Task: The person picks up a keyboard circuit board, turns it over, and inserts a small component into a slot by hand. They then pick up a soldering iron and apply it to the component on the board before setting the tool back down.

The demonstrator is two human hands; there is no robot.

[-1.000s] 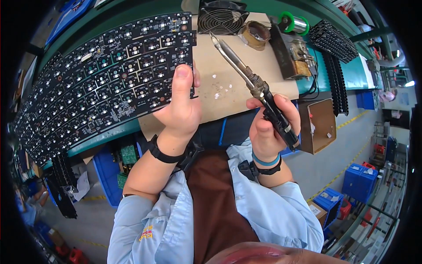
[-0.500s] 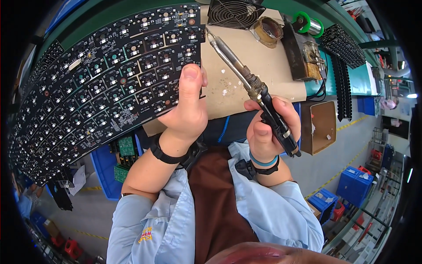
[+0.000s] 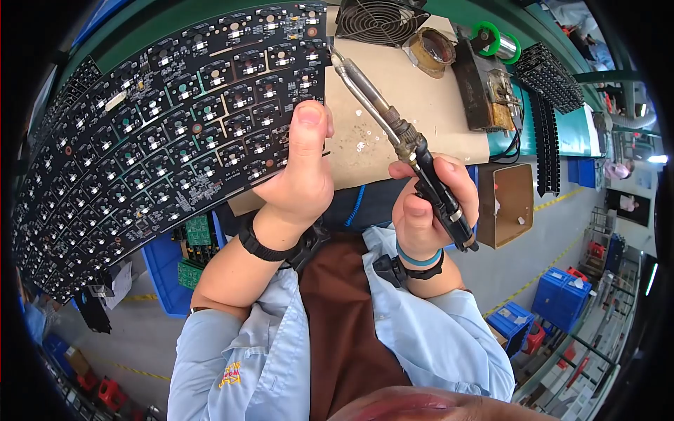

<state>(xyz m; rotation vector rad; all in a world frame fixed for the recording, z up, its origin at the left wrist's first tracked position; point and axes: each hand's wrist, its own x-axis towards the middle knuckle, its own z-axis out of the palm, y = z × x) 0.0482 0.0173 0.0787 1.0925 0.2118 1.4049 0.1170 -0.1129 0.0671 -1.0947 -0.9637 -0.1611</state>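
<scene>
My left hand point(image 3: 303, 165) is closed on the right edge of a large black circuit board point(image 3: 168, 144), thumb on its face, the other fingers mostly hidden behind. The board is tilted up and fills the upper left; rows of small white parts cover it. In my right hand point(image 3: 432, 207) is a soldering iron point(image 3: 400, 137) with a black handle and a thin metal tube along its shaft. Its tip points up and left, close by the board's upper right edge; whether they touch I cannot tell.
Brown paper point(image 3: 379, 98) covers the bench. At its back stand a fan point(image 3: 382, 24), a round tin point(image 3: 430, 51), a solder spool point(image 3: 497, 42) with green rims and a dark metal box point(image 3: 477, 84). A cardboard box point(image 3: 507, 203) sits right, a blue bin point(image 3: 165, 274) lower left.
The board and my left hand have shifted very slightly to the right in the picture. The soldering iron has hardly moved; both grips are the same.
</scene>
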